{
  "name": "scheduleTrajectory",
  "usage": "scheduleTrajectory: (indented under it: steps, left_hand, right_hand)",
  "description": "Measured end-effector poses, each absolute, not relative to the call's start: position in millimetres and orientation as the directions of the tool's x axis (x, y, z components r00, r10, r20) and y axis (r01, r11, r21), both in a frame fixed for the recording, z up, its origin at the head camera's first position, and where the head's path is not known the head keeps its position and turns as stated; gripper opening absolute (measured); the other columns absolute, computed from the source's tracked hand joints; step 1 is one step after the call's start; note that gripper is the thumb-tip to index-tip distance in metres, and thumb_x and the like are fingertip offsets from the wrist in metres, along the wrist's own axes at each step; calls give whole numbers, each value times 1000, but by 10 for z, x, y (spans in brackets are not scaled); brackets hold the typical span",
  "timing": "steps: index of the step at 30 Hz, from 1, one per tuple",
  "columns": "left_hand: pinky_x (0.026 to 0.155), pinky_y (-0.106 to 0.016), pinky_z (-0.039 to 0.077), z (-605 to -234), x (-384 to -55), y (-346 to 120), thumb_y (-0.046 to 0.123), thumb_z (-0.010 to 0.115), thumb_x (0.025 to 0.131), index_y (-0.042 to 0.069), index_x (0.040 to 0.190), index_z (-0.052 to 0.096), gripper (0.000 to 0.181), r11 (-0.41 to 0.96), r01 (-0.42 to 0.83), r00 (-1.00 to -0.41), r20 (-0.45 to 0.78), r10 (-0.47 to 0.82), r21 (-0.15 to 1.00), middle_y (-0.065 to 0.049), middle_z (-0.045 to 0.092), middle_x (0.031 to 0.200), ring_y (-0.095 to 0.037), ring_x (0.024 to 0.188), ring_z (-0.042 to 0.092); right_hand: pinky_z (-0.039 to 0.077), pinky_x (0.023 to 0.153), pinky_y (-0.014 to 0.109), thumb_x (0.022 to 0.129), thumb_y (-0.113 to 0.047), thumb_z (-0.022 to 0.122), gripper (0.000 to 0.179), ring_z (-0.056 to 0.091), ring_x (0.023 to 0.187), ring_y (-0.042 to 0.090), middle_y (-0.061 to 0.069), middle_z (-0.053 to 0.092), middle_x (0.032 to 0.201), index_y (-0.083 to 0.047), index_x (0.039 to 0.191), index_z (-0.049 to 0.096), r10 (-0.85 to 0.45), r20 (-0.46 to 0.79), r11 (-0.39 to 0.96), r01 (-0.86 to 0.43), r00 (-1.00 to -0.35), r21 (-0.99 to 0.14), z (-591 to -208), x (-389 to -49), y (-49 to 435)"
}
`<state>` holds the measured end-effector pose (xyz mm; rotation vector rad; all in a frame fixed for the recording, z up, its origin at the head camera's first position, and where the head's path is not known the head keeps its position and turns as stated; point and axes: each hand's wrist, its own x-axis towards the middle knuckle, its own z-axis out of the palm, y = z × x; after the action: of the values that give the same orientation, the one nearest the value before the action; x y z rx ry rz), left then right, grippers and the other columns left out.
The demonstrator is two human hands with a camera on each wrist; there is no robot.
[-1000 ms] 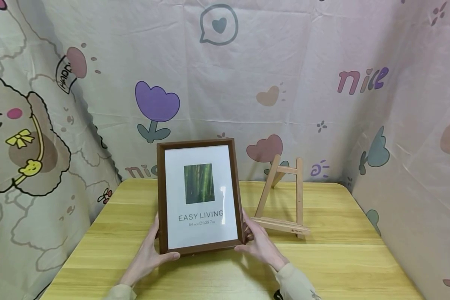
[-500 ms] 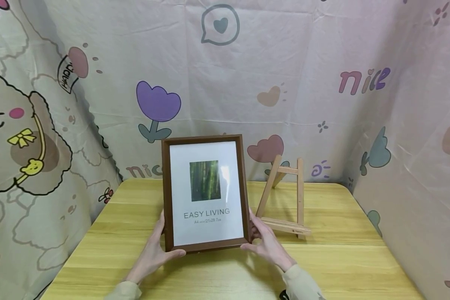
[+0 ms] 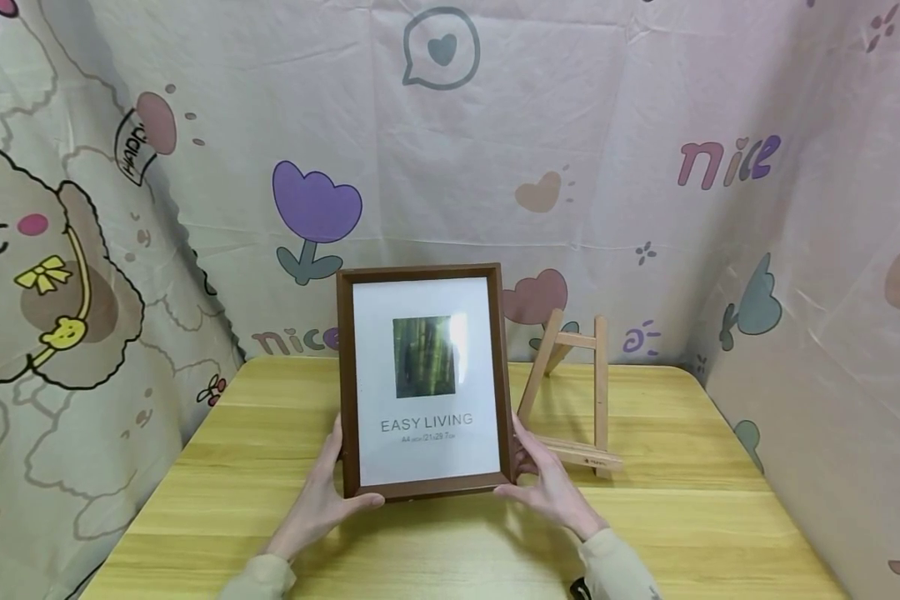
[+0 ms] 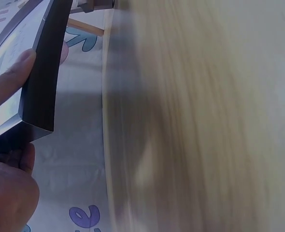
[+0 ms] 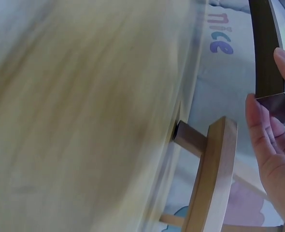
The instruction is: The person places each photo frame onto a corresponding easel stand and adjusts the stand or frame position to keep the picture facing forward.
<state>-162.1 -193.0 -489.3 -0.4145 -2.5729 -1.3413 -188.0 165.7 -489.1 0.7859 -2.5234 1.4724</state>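
Note:
Both hands hold a brown picture frame (image 3: 426, 485) upright above the table, tipped slightly back. Behind its glazing lies a white sheet with a green bamboo picture and the words "EASY LIVING". My left hand (image 3: 321, 492) grips the lower left corner, thumb over the front of the bottom edge and fingers behind. At the lower right corner, my right hand (image 3: 547, 483) grips in the same way. In the left wrist view, the left thumb (image 4: 17, 75) presses on the frame's front. Just right of the frame stands a small wooden easel (image 3: 600, 392), its left part partly covered by the frame and right hand.
The table (image 3: 682, 533) has a light wood-grain top. A patterned cloth (image 3: 450, 167) hangs behind it and along both sides. In the right wrist view, the easel's ledge (image 5: 215, 174) is close to the right hand.
Both hands have carried the picture frame to the right and slightly up, straightening it a little. It now overlaps the easel's left edge more closely. The easel has stayed put.

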Motion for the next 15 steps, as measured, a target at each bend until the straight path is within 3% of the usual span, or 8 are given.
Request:
scheduleTrajectory:
  steps: [3,10,15]
  left_hand:
    - [111,-79,20,-4889,-1641,-1902,29,93,67,15,163,-5,138,538,356,-933,324,158,764,-24,4,169,-57,149,14]
    - [113,-78,21,-4868,-1704,-1828,28,94,67,19,163,-6,139,519,417,-907,379,185,746,-22,5,169,-55,150,16]
    - [113,-78,21,-4832,-1734,-1764,27,93,68,18,163,-6,138,511,425,-904,380,196,747,-21,5,169,-55,150,15]
  right_hand:
    - [59,95,32,70,-6,88,115,62,115,35,28,26,162,-8,161,17,-362,348,391,-480,-865,-785,-4880,-1876,1684]
    - [60,94,31,69,-7,88,115,61,104,12,28,39,155,-10,161,20,-341,379,417,-500,-860,-759,-4858,-1874,1776]
    - [59,94,32,68,-10,89,115,63,113,30,28,35,158,-8,161,21,-331,406,453,-521,-852,-724,-4852,-1882,1844]
